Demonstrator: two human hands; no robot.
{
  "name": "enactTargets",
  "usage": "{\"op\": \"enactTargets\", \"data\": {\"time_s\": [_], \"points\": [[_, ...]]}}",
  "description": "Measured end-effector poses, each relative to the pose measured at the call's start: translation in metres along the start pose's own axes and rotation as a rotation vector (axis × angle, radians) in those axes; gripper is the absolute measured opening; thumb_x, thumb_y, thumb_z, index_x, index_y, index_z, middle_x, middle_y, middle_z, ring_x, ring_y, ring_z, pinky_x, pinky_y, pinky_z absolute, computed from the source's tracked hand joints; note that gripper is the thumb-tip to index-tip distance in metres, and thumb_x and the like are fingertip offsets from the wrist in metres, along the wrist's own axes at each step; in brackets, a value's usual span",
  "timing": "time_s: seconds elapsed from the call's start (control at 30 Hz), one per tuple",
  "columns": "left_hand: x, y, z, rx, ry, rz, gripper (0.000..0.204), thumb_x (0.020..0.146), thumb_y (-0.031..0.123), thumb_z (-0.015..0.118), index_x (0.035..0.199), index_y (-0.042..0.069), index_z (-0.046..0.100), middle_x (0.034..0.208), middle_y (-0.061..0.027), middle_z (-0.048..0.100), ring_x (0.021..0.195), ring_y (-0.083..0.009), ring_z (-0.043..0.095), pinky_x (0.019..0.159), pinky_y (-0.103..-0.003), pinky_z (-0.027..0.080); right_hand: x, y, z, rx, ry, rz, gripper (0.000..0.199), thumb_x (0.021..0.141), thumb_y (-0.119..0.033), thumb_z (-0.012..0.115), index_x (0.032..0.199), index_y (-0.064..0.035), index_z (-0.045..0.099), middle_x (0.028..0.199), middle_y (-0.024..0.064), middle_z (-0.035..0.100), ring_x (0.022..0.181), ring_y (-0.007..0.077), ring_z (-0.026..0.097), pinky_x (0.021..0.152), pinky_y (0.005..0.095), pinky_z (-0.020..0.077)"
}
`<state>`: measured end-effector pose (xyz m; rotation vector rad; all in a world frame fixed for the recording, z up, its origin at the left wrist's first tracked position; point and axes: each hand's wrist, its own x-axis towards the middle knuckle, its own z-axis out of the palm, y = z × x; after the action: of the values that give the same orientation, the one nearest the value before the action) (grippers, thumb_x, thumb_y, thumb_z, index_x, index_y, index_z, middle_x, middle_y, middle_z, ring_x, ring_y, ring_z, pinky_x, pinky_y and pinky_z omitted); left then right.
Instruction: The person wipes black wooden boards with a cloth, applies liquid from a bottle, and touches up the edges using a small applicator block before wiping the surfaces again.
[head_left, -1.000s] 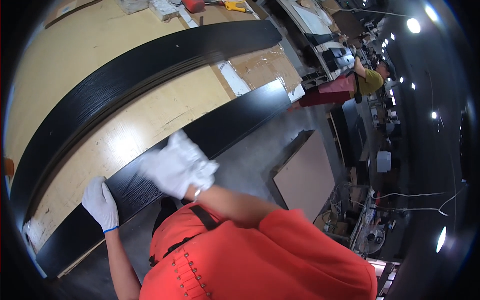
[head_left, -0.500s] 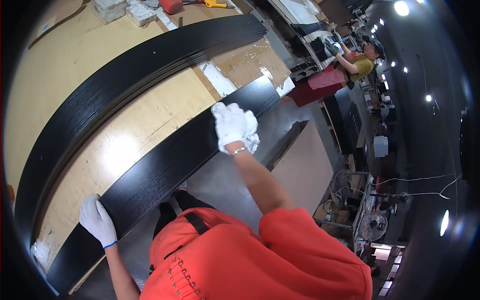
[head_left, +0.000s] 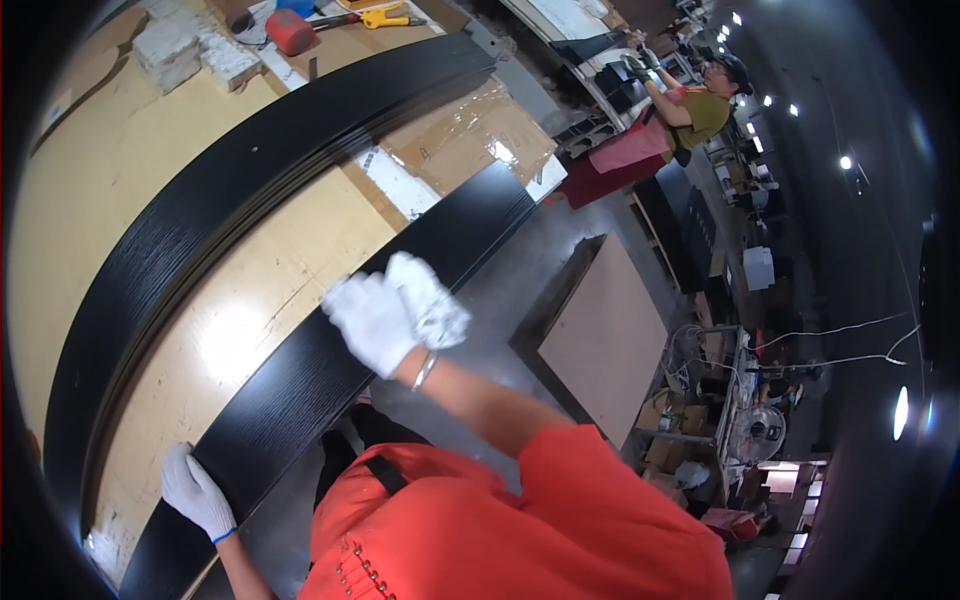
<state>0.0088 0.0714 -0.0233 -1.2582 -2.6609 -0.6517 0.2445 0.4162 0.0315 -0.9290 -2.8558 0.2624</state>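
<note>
Holding a crumpled white wad (head_left: 428, 300) in the gloved right hand (head_left: 370, 320), I have it over the middle of the near black board (head_left: 290, 390); blur softens the fingers, and the wad could be a cloth. That board lies lengthwise along the near edge of the pale bench (head_left: 235, 325). My gloved left hand (head_left: 197, 490) rests on its left part, fingers at the far edge, though I can't tell whether they grip. Beyond sit stacked black boards (head_left: 180, 190), and past those a red-headed mallet (head_left: 290, 32). Flat cardboard (head_left: 465, 140) lies near the board's right end.
</note>
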Motion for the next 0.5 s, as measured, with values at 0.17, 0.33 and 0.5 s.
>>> {"op": "enactTargets", "data": {"time_s": [0.17, 0.33, 0.5], "points": [[-0.001, 0.000, -0.010, 0.026, -0.024, -0.026, 0.018, 0.099, 0.008, 0.055, 0.103, -0.003, 0.068, 0.105, -0.0188, 0.070, 0.097, -0.0383, 0.066, 0.088, -0.046, 0.050, 0.037, 0.112, 0.004, -0.239, 0.079, 0.168, 0.011, 0.085, -0.015, 0.061, 0.090, -0.0163, 0.071, 0.085, 0.0106, 0.068, 0.082, 0.0284, 0.067, 0.070, 0.0449, 0.0515], [0.001, -0.002, 0.008, -0.004, -0.096, 0.006, 0.026, 0.103, 0.015, 0.050, 0.108, -0.004, 0.067, 0.106, -0.0211, 0.069, 0.098, -0.0408, 0.064, 0.087, -0.048, 0.050, 0.042, 0.295, -0.015, -0.309, 0.275, 0.577, 0.016, 0.088, -0.012, 0.058, 0.092, -0.0150, 0.074, 0.093, 0.0114, 0.068, 0.094, 0.0319, 0.068, 0.078, 0.0455, 0.0567], [0.010, 0.036, -0.027, 0.138, -0.089, -0.075, 0.030, 0.103, 0.024, 0.053, 0.108, 0.006, 0.077, 0.105, -0.0180, 0.075, 0.093, -0.0370, 0.070, 0.085, -0.048, 0.055, 0.027, 0.182, -0.006, -0.256, 0.270, 0.182, 0.013, 0.090, -0.018, 0.058, 0.092, -0.0157, 0.071, 0.091, 0.0146, 0.065, 0.090, 0.0336, 0.067, 0.082, 0.0448, 0.0558]]}}
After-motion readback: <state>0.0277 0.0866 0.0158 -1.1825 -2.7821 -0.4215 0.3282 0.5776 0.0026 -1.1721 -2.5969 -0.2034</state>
